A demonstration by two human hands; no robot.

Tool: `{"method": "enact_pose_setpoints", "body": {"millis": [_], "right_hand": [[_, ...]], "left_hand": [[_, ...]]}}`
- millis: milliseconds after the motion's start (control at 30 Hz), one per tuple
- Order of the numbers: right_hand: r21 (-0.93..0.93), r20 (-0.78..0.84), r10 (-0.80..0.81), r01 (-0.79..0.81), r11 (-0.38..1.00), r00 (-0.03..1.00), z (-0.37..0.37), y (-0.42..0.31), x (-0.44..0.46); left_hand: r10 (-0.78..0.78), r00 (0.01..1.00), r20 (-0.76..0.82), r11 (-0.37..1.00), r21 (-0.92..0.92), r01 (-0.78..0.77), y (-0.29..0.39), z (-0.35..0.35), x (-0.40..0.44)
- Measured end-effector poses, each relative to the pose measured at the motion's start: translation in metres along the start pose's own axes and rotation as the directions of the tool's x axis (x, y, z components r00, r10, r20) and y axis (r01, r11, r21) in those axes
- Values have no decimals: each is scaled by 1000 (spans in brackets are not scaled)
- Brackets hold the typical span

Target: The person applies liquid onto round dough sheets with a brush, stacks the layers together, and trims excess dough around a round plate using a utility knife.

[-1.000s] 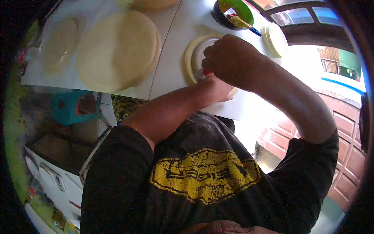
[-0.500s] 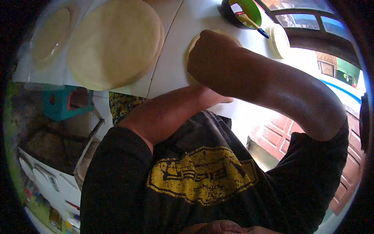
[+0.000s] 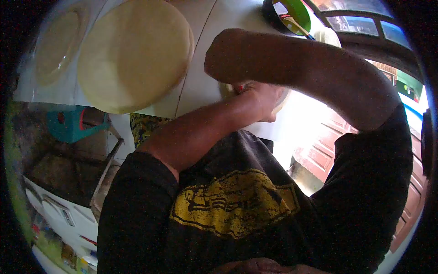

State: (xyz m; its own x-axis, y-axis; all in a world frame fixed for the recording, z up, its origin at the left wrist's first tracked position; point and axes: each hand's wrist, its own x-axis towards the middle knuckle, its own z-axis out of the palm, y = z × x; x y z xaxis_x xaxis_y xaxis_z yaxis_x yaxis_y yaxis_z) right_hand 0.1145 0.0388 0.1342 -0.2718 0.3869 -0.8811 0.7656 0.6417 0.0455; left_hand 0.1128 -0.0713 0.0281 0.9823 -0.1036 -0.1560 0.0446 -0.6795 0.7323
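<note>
My right hand [image 3: 223, 57] is bent down over the white table, its fingers hidden behind the wrist. Below it, partly covered by my right forearm, my left hand [image 3: 264, 101] rests at a small pale round [image 3: 226, 90]. The fingers of that hand are mostly out of sight, so what it grips cannot be told. A small red thing [image 3: 239, 87] shows between the two hands; its kind is unclear. To the left lies a large, thick pale disc [image 3: 132, 55], perhaps a stack of thin round sheets.
A dark bowl with a green inside [image 3: 301, 16] holds a wooden-handled tool [image 3: 295, 23]. Beside it stands a small pale stack [image 3: 328, 36]. A round thing under clear plastic [image 3: 59, 50] lies far left on the white table [image 3: 200, 59]. A teal stool [image 3: 64, 125] stands below.
My right hand has shifted left and my right forearm has lifted. My left hand has moved up toward the small round, and the red thing now shows.
</note>
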Motion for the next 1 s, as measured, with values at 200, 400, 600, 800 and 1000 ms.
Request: {"method": "enact_pose_setpoints", "body": {"millis": [200, 400, 600, 800, 1000], "right_hand": [[193, 72, 16, -29, 981, 997, -7, 41, 11], [506, 190, 82, -169, 846, 978, -5, 87, 8], [581, 276, 202, -331, 743, 940, 10, 109, -2], [573, 328, 260, -410, 709, 908, 22, 126, -20], [387, -207, 138, -49, 921, 969, 66, 123, -56]], "left_hand": [[-43, 999, 16, 834, 551, 27, 9, -23, -14], [63, 988, -142, 818, 574, 31, 0, -11, -16], [78, 988, -134, 831, 557, 10, -3, -14, -16], [109, 981, -162, 836, 549, -2, -6, -14, -19], [119, 975, -189, 849, 528, -1, -8, -12, -17]]}}
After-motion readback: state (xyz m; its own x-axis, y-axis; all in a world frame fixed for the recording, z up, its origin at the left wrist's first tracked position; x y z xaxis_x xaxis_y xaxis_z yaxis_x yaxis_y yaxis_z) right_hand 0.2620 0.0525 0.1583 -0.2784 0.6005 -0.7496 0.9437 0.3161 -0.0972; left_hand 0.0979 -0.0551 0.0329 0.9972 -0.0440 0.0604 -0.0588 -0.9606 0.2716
